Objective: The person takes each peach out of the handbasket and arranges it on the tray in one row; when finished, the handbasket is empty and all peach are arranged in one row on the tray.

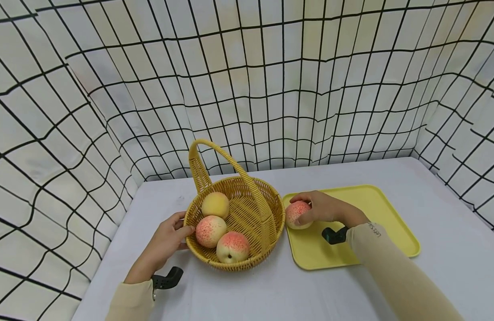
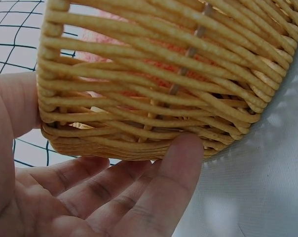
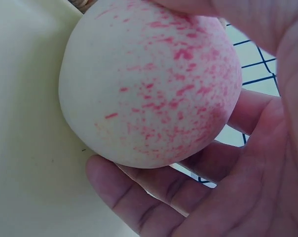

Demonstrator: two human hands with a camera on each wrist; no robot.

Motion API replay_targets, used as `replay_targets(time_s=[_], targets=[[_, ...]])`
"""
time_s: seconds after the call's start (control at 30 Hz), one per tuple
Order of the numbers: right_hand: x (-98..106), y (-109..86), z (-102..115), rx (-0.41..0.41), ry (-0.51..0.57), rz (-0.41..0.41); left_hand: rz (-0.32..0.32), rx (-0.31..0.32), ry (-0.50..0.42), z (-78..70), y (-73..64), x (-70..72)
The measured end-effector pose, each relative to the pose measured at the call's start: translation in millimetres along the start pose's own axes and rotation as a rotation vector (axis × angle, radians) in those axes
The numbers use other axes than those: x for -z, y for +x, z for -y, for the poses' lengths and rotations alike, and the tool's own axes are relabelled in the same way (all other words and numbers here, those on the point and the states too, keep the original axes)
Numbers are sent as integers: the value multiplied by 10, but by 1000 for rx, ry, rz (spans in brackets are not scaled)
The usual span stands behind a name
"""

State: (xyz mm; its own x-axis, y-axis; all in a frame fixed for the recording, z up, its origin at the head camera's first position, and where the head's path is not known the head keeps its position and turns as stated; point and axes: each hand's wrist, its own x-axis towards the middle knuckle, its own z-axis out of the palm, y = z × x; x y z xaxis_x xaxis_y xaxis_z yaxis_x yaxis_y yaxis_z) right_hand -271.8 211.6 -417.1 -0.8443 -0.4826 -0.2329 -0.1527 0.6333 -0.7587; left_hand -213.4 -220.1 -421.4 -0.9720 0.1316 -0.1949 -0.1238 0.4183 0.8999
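Note:
A yellow wicker basket (image 1: pixel 247 209) with a tall arched handle holds three peaches: a yellow peach (image 1: pixel 215 205), a speckled pink peach (image 1: pixel 211 231) and a pink-topped peach (image 1: pixel 233 247), all on its left and front side. My left hand (image 1: pixel 168 238) grips the basket's left side, thumb at the rim and fingers against the outside wall; the left wrist view shows fingertips along the woven wall (image 2: pixel 139 89). My right hand (image 1: pixel 325 208) holds another speckled peach (image 1: pixel 297 215) between thumb and curled fingers, at the left end of the yellow tray (image 1: pixel 363 249), close beside the basket.
The tray lies to the right of the basket on a white-covered table (image 1: pixel 251 294). Behind and at both sides stand white cloth walls (image 1: pixel 271 89) with a black grid pattern. The basket's handle (image 1: pixel 231 158) rises above the basket and leans toward the back left.

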Motion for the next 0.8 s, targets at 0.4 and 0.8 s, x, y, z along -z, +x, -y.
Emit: replay_targets(time_s=[0.4, 0.8], targets=[[-10, -2, -10, 5, 10, -5, 4, 2, -4, 6, 5, 1], [-11, -17, -21, 25, 16, -2, 2, 3, -2, 12, 7, 1]])
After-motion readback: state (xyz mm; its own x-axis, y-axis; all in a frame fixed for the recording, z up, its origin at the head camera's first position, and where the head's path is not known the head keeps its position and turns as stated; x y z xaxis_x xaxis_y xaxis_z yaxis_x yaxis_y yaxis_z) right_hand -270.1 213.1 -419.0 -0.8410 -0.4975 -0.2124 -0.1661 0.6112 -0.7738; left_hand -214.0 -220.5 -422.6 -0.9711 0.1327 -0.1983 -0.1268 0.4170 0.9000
